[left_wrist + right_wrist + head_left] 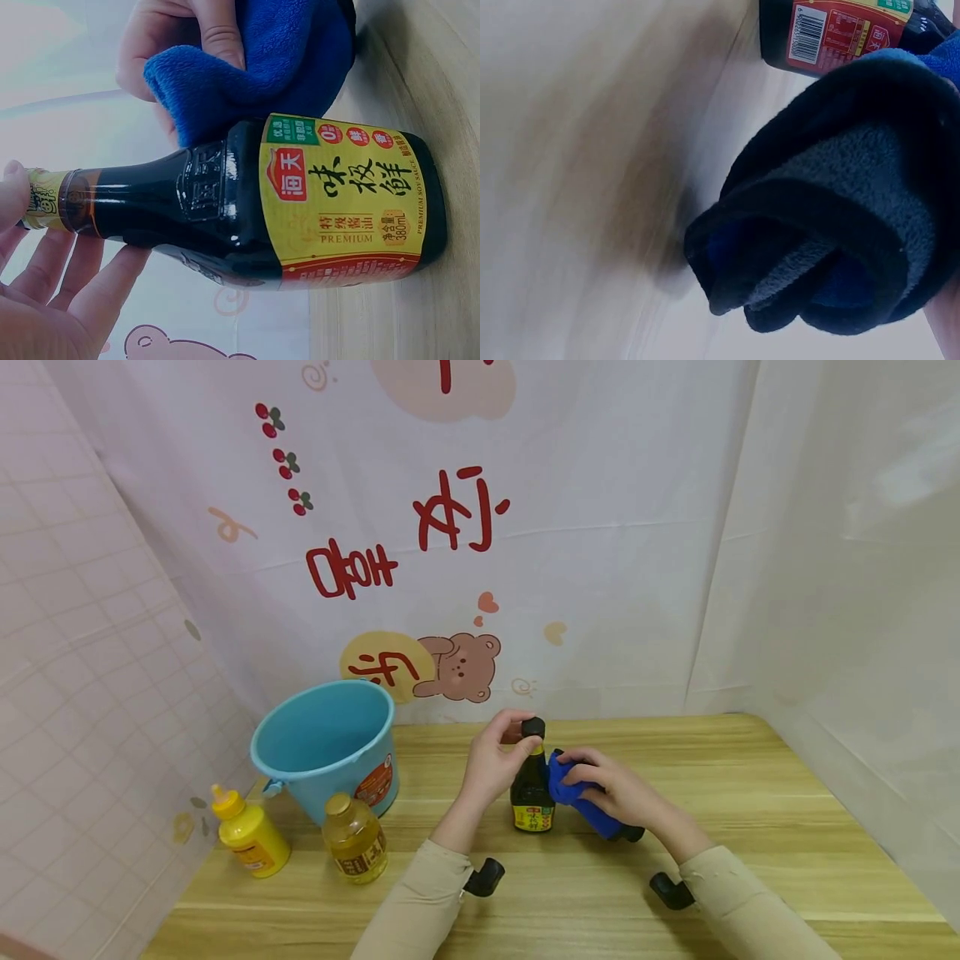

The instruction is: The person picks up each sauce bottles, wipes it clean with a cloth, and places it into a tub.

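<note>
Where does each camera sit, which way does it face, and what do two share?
Head: on the person's head, facing forward and down at the table; left hand, right hand and sleeves show.
Left wrist: on that wrist, facing the soy sauce bottle; the left hand and part of the right show.
Right wrist: on that wrist, facing the blue cloth; skin shows only at the right edge.
Shared: both wrist views show bottle and cloth.

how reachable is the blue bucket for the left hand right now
Probably yes: nothing visible stands between the left hand and the blue bucket, though that hand's grip would likely have to leave the soy sauce bottle first.
</note>
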The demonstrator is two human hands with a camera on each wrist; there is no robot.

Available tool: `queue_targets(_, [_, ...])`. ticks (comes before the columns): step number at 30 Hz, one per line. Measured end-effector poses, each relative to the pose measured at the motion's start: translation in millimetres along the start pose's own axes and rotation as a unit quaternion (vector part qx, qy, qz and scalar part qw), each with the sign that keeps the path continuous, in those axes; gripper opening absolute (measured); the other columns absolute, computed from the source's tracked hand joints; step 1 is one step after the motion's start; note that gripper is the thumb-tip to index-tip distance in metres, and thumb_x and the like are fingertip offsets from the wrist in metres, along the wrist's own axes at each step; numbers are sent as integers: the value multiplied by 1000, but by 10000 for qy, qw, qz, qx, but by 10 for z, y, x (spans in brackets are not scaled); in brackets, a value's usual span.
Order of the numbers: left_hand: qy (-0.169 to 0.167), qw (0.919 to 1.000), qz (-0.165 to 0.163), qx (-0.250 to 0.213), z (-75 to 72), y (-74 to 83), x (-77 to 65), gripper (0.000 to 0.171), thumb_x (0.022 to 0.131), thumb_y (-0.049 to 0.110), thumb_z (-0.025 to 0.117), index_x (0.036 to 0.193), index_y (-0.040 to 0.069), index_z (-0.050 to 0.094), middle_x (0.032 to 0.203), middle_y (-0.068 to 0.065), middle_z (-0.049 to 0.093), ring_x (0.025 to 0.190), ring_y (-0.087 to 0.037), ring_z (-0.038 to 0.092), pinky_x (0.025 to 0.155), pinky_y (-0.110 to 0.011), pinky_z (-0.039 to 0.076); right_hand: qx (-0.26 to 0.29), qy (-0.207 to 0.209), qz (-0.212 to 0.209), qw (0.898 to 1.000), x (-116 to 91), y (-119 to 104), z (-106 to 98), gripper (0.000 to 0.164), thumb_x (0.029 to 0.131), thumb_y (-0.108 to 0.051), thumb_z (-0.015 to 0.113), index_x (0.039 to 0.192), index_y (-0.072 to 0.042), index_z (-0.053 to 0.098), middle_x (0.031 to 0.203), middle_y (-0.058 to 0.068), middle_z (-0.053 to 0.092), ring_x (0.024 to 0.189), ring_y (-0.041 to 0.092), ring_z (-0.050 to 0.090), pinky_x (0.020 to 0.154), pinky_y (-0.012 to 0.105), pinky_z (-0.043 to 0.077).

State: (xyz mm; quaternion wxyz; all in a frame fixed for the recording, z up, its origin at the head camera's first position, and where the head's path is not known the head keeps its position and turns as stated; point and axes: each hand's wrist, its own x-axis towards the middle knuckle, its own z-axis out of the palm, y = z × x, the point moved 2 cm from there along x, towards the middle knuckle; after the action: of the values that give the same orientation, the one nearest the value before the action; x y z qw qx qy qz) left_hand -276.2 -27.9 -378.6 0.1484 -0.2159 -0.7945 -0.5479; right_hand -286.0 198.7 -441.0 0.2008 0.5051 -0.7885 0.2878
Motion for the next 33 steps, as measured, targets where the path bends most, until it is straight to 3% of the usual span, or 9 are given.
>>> queue_targets(12, [-27, 9999, -120, -11, -4, 4, 7, 32, 93, 19, 71, 125, 14, 65, 107, -4, 69, 97, -22, 66, 77, -36, 57, -78, -327, -186, 9993, -86, 32, 40, 48, 75, 13, 78, 106, -20, 63, 126, 18, 58, 111, 37, 61, 84, 48, 55])
queue_targets(17, [-12, 9999, -115, -5, -2, 3, 6, 31, 93, 19, 71, 123, 19, 65, 107, -3, 69, 97, -21, 66, 75, -34, 57, -59, -432, -318, 9985, -126, 47, 82, 50, 73, 14, 79, 107, -20, 61, 125, 18, 58, 108, 36, 62, 81, 47, 56])
queue_targets(24, [23, 10000, -73, -23, -9, -1, 7, 30, 94, 19, 70, 123, 17, 65, 107, -5, 69, 96, -24, 66, 73, -34, 57, -15, -437, -446, 9980, -124, 91, 106, 52, 71, 15, 79, 106, -19, 62, 123, 18, 58, 107, 35, 62, 80, 47, 56])
queue_targets(33, [57, 10000, -49, -8, -5, 19, 6, 29, 94, 20, 71, 122, 18, 66, 106, -4, 69, 95, -24, 66, 72, -33, 57, -92, -952, -456, 9944, -170, 116, 162, 43, 77, 7, 80, 105, -22, 65, 123, 15, 60, 106, 32, 62, 81, 45, 56])
